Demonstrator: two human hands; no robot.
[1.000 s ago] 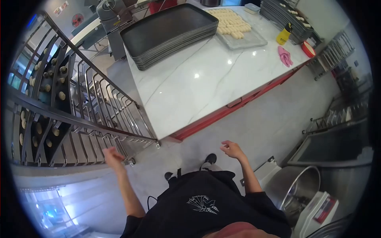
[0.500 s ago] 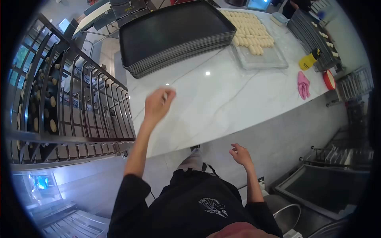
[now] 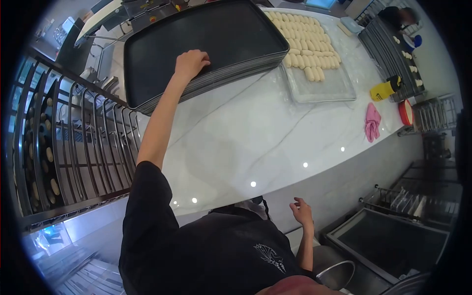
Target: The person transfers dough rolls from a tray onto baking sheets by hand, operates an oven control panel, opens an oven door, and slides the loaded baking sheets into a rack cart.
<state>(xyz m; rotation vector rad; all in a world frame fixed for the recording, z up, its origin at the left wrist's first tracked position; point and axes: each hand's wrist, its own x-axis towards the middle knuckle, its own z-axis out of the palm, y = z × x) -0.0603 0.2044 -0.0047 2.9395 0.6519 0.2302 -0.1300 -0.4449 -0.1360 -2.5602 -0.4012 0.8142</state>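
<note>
My left hand (image 3: 192, 64) is over the near edge of the top tray in a stack of black baking trays (image 3: 216, 29), its fingers curled; whether it grips the rim is too small to tell. The stack stands at the back left of the white marble table (image 3: 231, 142). My right hand (image 3: 301, 211) hangs in front of the table's near edge, fingers apart and holding nothing. Right of the stack, rows of pale dough pieces (image 3: 309, 44) lie on a clear-covered tray (image 3: 322, 91).
A metal rack (image 3: 93, 142) with loaded trays stands at the left. On the table's right are a yellow bottle (image 3: 383, 91), a pink cloth (image 3: 372, 122), a red bowl (image 3: 406, 112) and more stacked trays (image 3: 388, 54). Another person (image 3: 392, 18) is at the far right.
My left hand has moved from beside the rack, over the table and onto the tray stack. My body has come closer to the table. My right hand stays low at my side.
</note>
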